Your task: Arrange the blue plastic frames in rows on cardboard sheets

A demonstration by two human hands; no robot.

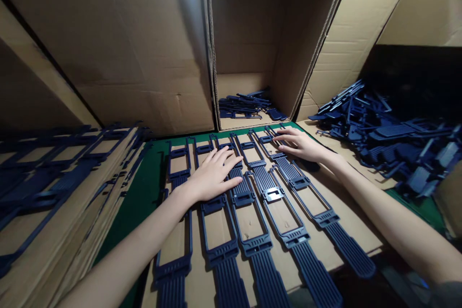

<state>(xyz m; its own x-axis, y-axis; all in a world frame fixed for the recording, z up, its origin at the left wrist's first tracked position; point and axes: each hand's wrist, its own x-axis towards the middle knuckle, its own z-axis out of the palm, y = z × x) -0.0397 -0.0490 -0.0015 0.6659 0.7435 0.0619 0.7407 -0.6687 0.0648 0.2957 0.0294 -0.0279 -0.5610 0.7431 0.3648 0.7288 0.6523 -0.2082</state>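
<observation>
Several dark blue plastic frame parts (256,245), each with a rectangular opening and a ribbed tongue, lie in two rows on a cardboard sheet (216,231). My left hand (216,173) rests palm down across the middle parts, its fingers spread, covering some of the far row. Over at the far right end of that row, my right hand (298,144) touches a blue frame part (267,139) with its fingers apart. Part of this piece is hidden under the fingers. Neither hand is closed around anything.
At left stands a stack of cardboard sheets (83,221) layered with similar parts. A heap of loose blue parts (390,130) lies at right. Behind, an open cardboard box (252,29) holds a smaller pile (245,105). Green table surface (139,197) shows beside the sheet.
</observation>
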